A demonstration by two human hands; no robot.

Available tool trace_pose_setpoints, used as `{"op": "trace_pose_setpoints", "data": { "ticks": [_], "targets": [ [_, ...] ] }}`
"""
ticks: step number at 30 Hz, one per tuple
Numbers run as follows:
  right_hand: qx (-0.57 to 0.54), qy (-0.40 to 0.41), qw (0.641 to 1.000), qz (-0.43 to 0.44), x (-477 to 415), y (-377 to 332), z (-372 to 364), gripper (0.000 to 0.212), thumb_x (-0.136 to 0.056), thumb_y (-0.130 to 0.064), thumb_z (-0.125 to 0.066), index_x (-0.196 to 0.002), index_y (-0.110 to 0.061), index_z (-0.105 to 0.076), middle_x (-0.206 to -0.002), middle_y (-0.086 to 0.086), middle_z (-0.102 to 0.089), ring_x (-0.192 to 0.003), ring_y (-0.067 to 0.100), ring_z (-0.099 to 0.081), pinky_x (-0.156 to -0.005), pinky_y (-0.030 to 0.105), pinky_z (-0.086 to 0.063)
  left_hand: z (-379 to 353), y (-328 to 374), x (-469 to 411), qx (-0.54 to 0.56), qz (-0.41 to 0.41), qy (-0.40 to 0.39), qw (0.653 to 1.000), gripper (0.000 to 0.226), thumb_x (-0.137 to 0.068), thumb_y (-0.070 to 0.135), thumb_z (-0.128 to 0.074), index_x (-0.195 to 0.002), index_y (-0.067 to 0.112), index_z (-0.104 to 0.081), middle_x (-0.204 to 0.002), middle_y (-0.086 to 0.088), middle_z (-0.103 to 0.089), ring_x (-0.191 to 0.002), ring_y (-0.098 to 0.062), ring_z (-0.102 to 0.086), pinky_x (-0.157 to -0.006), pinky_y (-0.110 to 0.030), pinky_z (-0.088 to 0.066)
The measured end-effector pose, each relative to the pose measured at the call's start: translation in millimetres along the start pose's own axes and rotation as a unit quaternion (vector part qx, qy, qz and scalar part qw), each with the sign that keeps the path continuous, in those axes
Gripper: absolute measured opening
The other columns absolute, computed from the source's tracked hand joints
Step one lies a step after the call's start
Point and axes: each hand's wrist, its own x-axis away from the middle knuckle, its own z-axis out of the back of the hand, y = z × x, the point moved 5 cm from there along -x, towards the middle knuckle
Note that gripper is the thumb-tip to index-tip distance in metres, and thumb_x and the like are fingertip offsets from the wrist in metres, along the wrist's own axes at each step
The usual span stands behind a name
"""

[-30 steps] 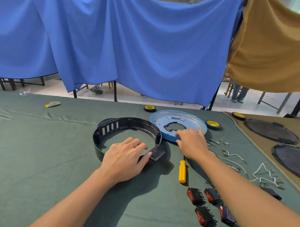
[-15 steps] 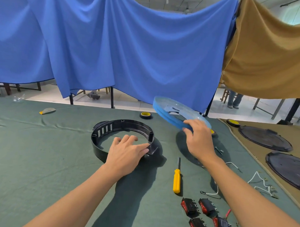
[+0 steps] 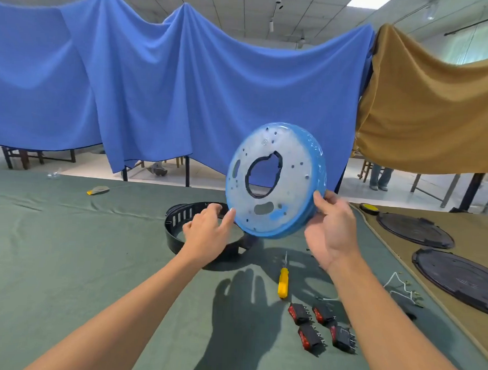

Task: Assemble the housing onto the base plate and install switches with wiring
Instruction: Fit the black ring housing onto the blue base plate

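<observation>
Your right hand (image 3: 332, 232) holds the base plate (image 3: 290, 158) off the table, in front of you and above the screwdriver (image 3: 283, 281). The thumb lies on the near face of the rim at the lower right, and the fingers are curled behind it.

The plate is a round, shallow dish. It has a pale, matt inner face, a glossy blue rolled rim and many small drilled holes. It stands nearly on edge, with the flat face turned toward you and slightly to your left. The ragged centre opening is taller than it is wide and leans a little to the right. An oval slot sits below it.

Your left hand (image 3: 208, 233) is relaxed, with loosely bent fingers gripping nothing. One fingertip is at the plate's lower left rim. The hand hangs over the housing (image 3: 178, 224), and you cannot tell whether it touches it.

The housing is a black plastic ring with a row of upright slots in its wall. It lies flat on the green cloth (image 3: 69, 248), left of and below the plate.

The yellow handle of the screwdriver is toward you and the shaft points away. Four black switches (image 3: 299, 314) with red rockers and metal pins lie nearer you, to its right. White wires (image 3: 399, 284) lie further right.
</observation>
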Motion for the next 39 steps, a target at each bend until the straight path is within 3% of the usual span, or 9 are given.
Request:
{"op": "trace_pose_setpoints", "data": {
  "ticks": [6,11,13,16,18,21,26,32,39],
  "targets": [
    [-0.143,-0.035,0.983,-0.106,34,7,15,0.031,-0.101,-0.009,-0.041,-0.122,-0.004,-0.063,-0.12,0.011,-0.067,-0.113,0.027,-0.064,-0.098,0.043,-0.049,22,-17,15,0.199,0.121,0.018,0.972,0.057,-0.098,0.056,-0.032,-0.136,0.014,-0.042,-0.126,-0.005,-0.055,-0.115,-0.026,-0.051,-0.102,-0.042,-0.04],
    [-0.176,-0.041,0.966,-0.183,62,24,28,0.034,-0.099,-0.013,-0.042,-0.101,-0.004,-0.075,-0.117,0.013,-0.069,-0.109,0.028,-0.066,-0.085,0.048,-0.056,34,-25,23,0.348,0.179,0.023,0.92,0.045,-0.1,0.05,-0.038,-0.125,0.014,-0.05,-0.116,0.0,-0.059,-0.104,-0.021,-0.059,-0.084,-0.04,-0.053],
    [-0.153,-0.058,0.966,-0.201,71,29,32,0.032,-0.097,-0.013,-0.045,-0.107,-0.003,-0.074,-0.119,0.013,-0.068,-0.11,0.028,-0.066,-0.09,0.047,-0.055,38,-32,25,0.361,0.193,0.041,0.911,0.041,-0.099,0.047,-0.041,-0.117,0.014,-0.057,-0.111,-0.002,-0.062,-0.102,-0.022,-0.059,-0.088,-0.04,-0.05],
    [-0.1,-0.084,0.97,-0.204,80,33,36,0.038,-0.09,-0.011,-0.053,-0.126,-0.005,-0.063,-0.124,0.014,-0.064,-0.114,0.029,-0.061,-0.104,0.045,-0.044,42,-47,32,0.319,0.203,0.074,0.923,0.031,-0.098,0.038,-0.047,-0.08,0.014,-0.057,-0.081,-0.002,-0.056,-0.075,-0.022,-0.049,-0.064,-0.031,-0.038],
    [-0.028,-0.094,0.974,-0.202,83,33,36,0.044,-0.086,-0.016,-0.061,-0.128,-0.004,-0.06,-0.119,0.013,-0.064,-0.103,0.026,-0.061,-0.095,0.042,-0.046,45,-59,38,0.295,0.218,0.081,0.927,0.034,-0.096,0.035,-0.05,-0.071,0.012,-0.049,-0.073,-0.005,-0.048,-0.069,-0.023,-0.042,-0.061,-0.031,-0.032],
    [0.15,-0.056,0.969,-0.187,85,34,35,0.042,-0.091,-0.022,-0.063,-0.124,0.003,-0.059,-0.105,0.012,-0.068,-0.079,0.023,-0.066,-0.064,0.036,-0.054,49,-74,46,0.262,0.238,0.066,0.933,0.033,-0.095,0.034,-0.054,-0.073,0.011,-0.044,-0.071,-0.009,-0.041,-0.071,-0.024,-0.038,-0.065,-0.033,-0.029],
    [0.427,-0.046,0.886,-0.172,88,38,36,0.059,-0.084,-0.035,-0.073,-0.132,-0.016,-0.043,-0.116,0.01,-0.063,-0.087,0.023,-0.069,-0.057,0.034,-0.057,50,-88,63,0.189,0.246,0.029,0.95,0.034,-0.094,0.036,-0.054,-0.081,0.004,-0.059,-0.08,-0.014,-0.059,-0.081,-0.03,-0.055,-0.073,-0.036,-0.046],
    [0.631,-0.168,0.726,-0.217,107,44,28,0.053,-0.083,-0.05,-0.069,-0.121,-0.018,-0.048,-0.097,0.005,-0.068,-0.063,0.018,-0.069,-0.057,0.028,-0.057,57,-98,83,0.08,0.255,-0.013,0.964,0.028,-0.092,0.029,-0.056,-0.095,0.002,-0.062,-0.076,-0.008,-0.055,-0.07,-0.02,-0.05,-0.059,-0.03,-0.036],
    [0.658,-0.168,0.682,-0.272,111,51,25,0.06,-0.088,-0.044,-0.067,-0.13,-0.007,-0.046,-0.122,0.008,-0.056,-0.081,0.023,-0.071,-0.073,0.036,-0.061,54,-102,92,-0.05,0.237,-0.05,0.969,0.022,-0.09,0.021,-0.051,-0.094,0.001,-0.06,-0.101,-0.019,-0.063,-0.098,-0.035,-0.058,-0.082,-0.035,-0.046]
  ]
}}
